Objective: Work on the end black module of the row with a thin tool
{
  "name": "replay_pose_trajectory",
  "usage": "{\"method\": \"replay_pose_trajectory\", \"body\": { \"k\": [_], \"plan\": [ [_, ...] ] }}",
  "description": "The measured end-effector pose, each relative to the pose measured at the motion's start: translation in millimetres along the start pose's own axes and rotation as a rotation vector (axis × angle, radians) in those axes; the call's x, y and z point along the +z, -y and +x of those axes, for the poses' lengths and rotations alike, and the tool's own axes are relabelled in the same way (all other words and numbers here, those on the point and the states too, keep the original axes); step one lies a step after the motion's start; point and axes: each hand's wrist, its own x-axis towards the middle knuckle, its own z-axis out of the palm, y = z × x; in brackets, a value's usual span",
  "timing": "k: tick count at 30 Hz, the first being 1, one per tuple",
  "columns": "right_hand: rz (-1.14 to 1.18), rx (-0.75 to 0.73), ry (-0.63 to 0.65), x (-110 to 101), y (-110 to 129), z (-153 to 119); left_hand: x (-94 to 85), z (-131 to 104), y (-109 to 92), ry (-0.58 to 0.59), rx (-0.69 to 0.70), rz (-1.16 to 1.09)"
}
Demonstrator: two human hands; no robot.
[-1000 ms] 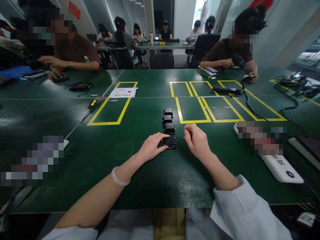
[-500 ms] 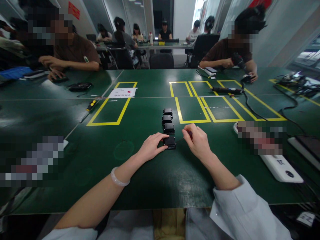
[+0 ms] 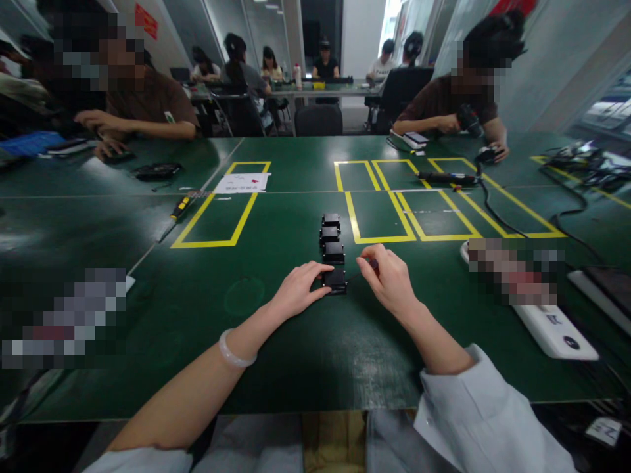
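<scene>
Several small black blocks with pins or screws at their corners stand in a row on the green table (image 3: pixel 276 368). My left hand (image 3: pixel 302 288) holds the nearest black block (image 3: pixel 334 280) between thumb and fingers at its left side. To the right of that block, my right hand (image 3: pixel 387 276) is closed around a small dark-handled tool (image 3: pixel 374 264), whose thin shaft points left at the block's right edge. Just beyond lies the second black block (image 3: pixel 334 252), with two more behind it, touched by neither hand.
Yellow tape rectangles (image 3: pixel 204 244) mark the table. A white power strip (image 3: pixel 557 332) lies at the right, a blurred-out one at the left. Beyond are a yellow-black tool (image 3: pixel 181 206), a black electric screwdriver (image 3: pixel 446 179) with a cable, and two people seated opposite.
The fingers of my right hand have shifted slightly around the tool. My left hand and the black blocks stay where they were.
</scene>
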Motion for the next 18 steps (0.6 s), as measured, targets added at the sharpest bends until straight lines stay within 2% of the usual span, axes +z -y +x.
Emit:
{"method": "replay_pose_trajectory", "body": {
  "k": [7, 18],
  "plan": [
    [0.043, 0.025, -0.044, 5.6, -2.1, -2.5, 0.5, -0.5, 1.4, 0.0, 0.003, -0.01],
    [0.011, -0.007, -0.011, -0.2, 1.3, -0.2, -1.8, -0.1, -1.0, 0.014, -0.005, -0.009]
  ]
}}
